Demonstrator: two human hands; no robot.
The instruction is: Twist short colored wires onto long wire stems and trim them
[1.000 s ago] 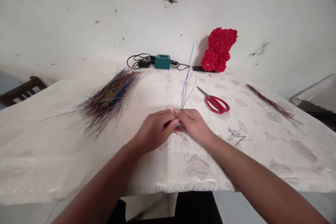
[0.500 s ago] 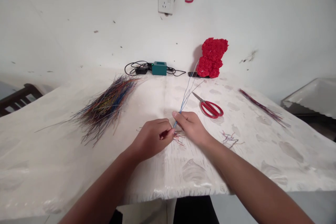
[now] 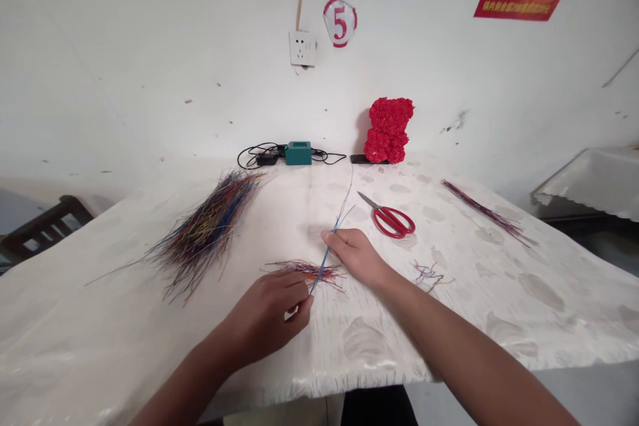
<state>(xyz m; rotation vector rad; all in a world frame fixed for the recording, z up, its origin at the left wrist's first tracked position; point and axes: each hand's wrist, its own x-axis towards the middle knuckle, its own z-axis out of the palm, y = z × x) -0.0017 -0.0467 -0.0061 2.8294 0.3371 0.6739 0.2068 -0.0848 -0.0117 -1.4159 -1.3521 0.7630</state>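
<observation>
My left hand [image 3: 269,314] is closed in a pinch on the near end of a few thin blue wires [image 3: 322,266]. My right hand [image 3: 355,254] pinches the same wires farther along, and their free ends [image 3: 344,203] stick out toward the wall. Under the stretched wires a small tuft of multicoloured wires [image 3: 305,270] lies on the white tablecloth [image 3: 124,319]. A big heap of multicoloured wires [image 3: 210,226] lies to the left of my hands.
Red-handled scissors [image 3: 389,218] lie just right of my right hand, with wire scraps [image 3: 426,273] nearer me. A thin wire bundle [image 3: 482,212] lies at the far right. A green box with black cables [image 3: 298,153] and a red flower bear [image 3: 388,130] stand by the wall. A dark chair [image 3: 44,229] is at left.
My left hand has drawn back toward me along the blue wires while the right hand stayed pinched on them. The wires have tipped down lower. The view has tilted up.
</observation>
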